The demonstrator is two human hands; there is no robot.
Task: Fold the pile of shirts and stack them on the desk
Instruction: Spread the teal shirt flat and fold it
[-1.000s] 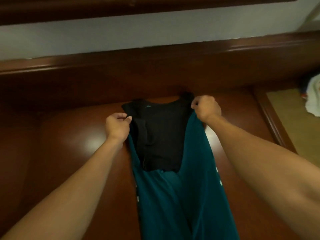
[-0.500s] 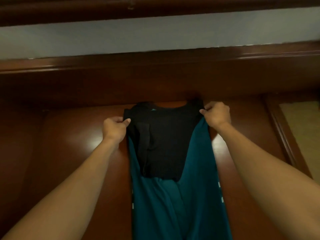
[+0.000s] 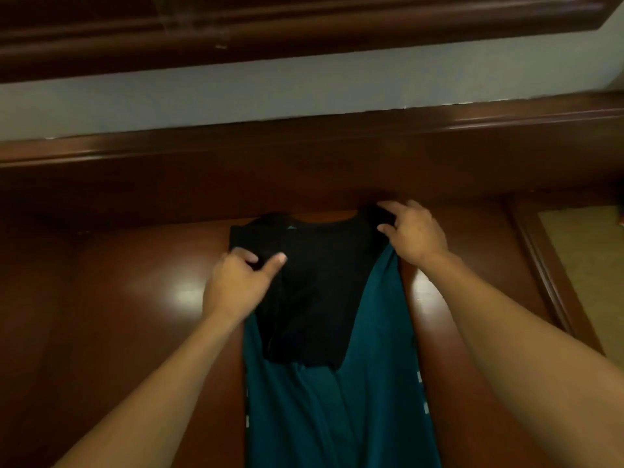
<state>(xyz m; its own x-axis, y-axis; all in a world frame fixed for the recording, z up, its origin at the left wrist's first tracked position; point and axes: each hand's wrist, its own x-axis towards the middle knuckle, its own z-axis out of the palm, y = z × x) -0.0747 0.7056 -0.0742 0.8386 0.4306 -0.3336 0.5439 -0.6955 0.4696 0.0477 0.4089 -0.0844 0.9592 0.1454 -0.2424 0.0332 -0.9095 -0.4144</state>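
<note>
Teal and black shirt (image 3: 317,298) lies on a glossy wooden tabletop (image 3: 118,298); left hand (image 3: 236,285) pinches its left shoulder, right hand (image 3: 415,234) clasps the right shoulder.

Black-and-teal shirt (image 3: 320,298), reddish-brown desk (image 3: 135,315)

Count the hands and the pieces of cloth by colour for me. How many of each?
Black cloth: 1
Teal cloth: 1
Hands: 2, the left hand and the right hand
Total: 4
</note>
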